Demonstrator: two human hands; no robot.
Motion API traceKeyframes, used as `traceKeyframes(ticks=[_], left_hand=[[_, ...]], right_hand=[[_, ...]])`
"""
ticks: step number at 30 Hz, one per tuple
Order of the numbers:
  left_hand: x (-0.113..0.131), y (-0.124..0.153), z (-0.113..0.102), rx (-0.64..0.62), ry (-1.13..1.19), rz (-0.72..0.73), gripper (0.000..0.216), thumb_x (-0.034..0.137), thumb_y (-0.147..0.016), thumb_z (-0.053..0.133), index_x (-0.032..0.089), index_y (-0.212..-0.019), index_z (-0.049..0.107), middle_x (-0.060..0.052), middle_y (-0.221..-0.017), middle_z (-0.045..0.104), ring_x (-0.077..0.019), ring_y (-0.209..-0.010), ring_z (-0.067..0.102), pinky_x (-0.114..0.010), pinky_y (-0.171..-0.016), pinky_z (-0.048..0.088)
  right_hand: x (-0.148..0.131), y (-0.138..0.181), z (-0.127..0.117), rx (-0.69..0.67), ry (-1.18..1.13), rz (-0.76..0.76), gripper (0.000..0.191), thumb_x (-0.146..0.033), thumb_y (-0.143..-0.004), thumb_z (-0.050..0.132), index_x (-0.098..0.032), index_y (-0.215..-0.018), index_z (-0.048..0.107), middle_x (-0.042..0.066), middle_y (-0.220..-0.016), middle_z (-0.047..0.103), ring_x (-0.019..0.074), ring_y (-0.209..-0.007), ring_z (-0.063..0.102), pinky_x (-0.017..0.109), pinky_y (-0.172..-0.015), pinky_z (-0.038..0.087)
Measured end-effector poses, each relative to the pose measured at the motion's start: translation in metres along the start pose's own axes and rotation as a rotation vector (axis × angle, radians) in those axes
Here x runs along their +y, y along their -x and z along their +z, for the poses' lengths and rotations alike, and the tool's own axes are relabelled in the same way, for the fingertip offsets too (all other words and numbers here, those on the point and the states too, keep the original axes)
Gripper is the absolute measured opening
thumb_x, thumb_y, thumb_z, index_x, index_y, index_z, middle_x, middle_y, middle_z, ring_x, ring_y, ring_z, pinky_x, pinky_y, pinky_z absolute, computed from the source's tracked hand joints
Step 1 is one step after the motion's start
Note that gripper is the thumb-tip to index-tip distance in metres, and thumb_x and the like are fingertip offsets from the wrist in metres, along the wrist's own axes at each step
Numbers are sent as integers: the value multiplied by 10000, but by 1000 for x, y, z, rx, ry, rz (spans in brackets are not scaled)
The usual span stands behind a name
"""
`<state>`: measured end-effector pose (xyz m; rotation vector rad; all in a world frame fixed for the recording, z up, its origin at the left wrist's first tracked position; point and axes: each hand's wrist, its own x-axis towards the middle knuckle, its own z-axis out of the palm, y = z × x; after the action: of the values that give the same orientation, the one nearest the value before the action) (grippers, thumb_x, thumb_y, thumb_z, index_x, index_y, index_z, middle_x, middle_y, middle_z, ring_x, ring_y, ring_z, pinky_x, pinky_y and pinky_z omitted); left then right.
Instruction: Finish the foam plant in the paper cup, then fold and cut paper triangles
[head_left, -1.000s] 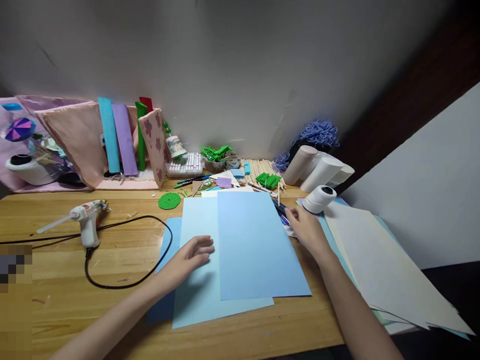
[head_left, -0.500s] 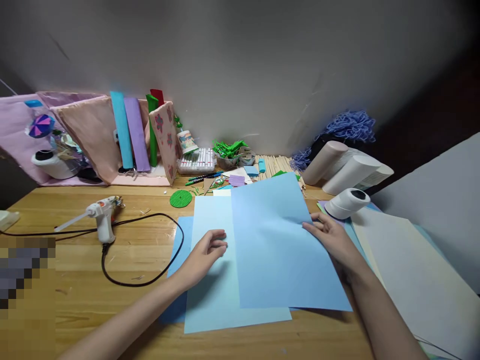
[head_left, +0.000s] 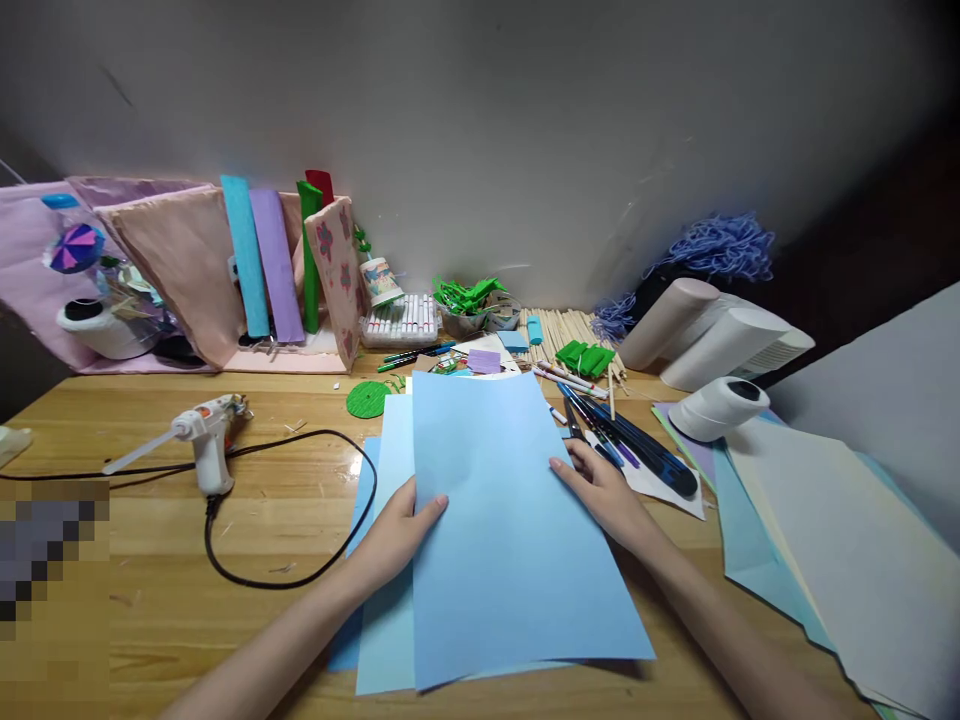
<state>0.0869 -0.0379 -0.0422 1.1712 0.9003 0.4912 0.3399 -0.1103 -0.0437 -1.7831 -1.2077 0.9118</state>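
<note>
A blue sheet of paper (head_left: 510, 540) is held by its two side edges, over a paler blue sheet (head_left: 386, 620) on the wooden table. My left hand (head_left: 401, 525) grips its left edge, thumb on top and the other fingers hidden beneath. On the right edge my right hand (head_left: 600, 490) pinches the same sheet, thumb on its face. Another, darker blue sheet (head_left: 347, 640) shows at the left under the pale one. Just beyond my right hand lie a dark blue stapler-like tool (head_left: 664, 465) and several pens (head_left: 611, 445).
A hot glue gun (head_left: 214, 440) with a looping black cord lies at left. Behind are a green disc (head_left: 367, 399), a marker box (head_left: 401, 322) and wooden sticks (head_left: 566, 330). A white thread spool (head_left: 716, 408) and stacked paper sheets (head_left: 840, 530) occupy the right.
The blue sheet has moved left over the pale sheet, uncovering the pens and dark tool. My left hand, free before, now grips its left edge; my right hand has moved left with it.
</note>
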Motion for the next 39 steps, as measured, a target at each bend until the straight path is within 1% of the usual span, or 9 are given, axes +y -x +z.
traceKeyframes(ticks=[3, 6, 14, 19, 24, 29, 31, 35, 39], left_hand=[[1, 4, -1, -118, 65, -70, 453, 357, -719, 651, 168, -1119, 548, -99, -1140, 613, -276, -1028, 568, -371, -833, 465], [3, 6, -4, -201, 140, -136, 435, 299, -703, 677, 169, -1100, 558, -99, -1117, 624, -263, -975, 595, -359, -816, 472], [10, -6, -14, 57, 491, -109, 405, 421, -828, 497, 174, -1145, 551, -68, -1171, 595, -232, -1106, 525, -329, -924, 420], [10, -3, -12, 229, 299, -144, 490, 430, -751, 607, 191, -1171, 524, -75, -1304, 488, -260, -1267, 347, -326, -1001, 347], [7, 4, -4, 90, 231, -27, 435, 407, -761, 595, 182, -1123, 508, -102, -1208, 559, -279, -1081, 533, -390, -885, 440], [-5, -1, -4, 149, 156, 38, 416, 359, -745, 617, 165, -1091, 493, -102, -1181, 573, -253, -1076, 534, -374, -909, 424], [-8, -2, -6, 178, 120, 42, 419, 352, -755, 606, 161, -1108, 487, -104, -1189, 568, -257, -1128, 497, -379, -943, 397], [-7, -3, -8, 177, 109, 19, 447, 375, -764, 595, 172, -1145, 480, -99, -1227, 543, -268, -1146, 483, -393, -945, 396], [-2, -2, -3, 110, 190, 6, 480, 397, -743, 618, 175, -1151, 493, -99, -1185, 576, -265, -1061, 549, -385, -901, 437]], right_hand=[[-1, -12, 0, 57, -40, -49, 408, -414, -825, 493, -230, -1187, 449, 57, -1199, 553, 219, -1076, 528, 352, -886, 444], [-1, -15, 4, 17, -38, -96, 460, -384, -841, 469, -242, -1276, 417, 51, -1322, 465, 235, -1200, 441, 399, -968, 397], [-1, 9, 24, -258, 396, -523, 579, -48, -850, 266, -328, -1353, 326, -34, -1451, 250, 163, -1316, 268, 391, -1081, 262], [-1, 11, 29, -283, 565, -601, 578, -31, -860, 266, -300, -1370, 295, -11, -1467, 207, 173, -1338, 206, 398, -1079, 274], [-5, 19, 38, -363, 638, -661, 574, -43, -867, 263, -292, -1384, 262, -4, -1466, 210, 191, -1346, 176, 418, -1064, 300], [-13, 24, 41, -421, 612, -671, 490, -207, -899, 366, -301, -1374, 291, 4, -1449, 262, 224, -1334, 216, 429, -1057, 298], [-14, 20, 33, -371, 566, -614, 468, -309, -893, 408, -286, -1355, 335, 28, -1424, 320, 231, -1300, 290, 419, -1048, 301], [-7, 5, 2, 19, 588, -341, 288, -312, -908, 357, -228, -1094, 560, 75, -1135, 564, 230, -1087, 484, 394, -917, 393], [2, -5, -26, 96, 740, -199, 143, -297, -846, 461, -221, -883, 576, 47, -937, 601, 241, -920, 505, 376, -765, 423]])
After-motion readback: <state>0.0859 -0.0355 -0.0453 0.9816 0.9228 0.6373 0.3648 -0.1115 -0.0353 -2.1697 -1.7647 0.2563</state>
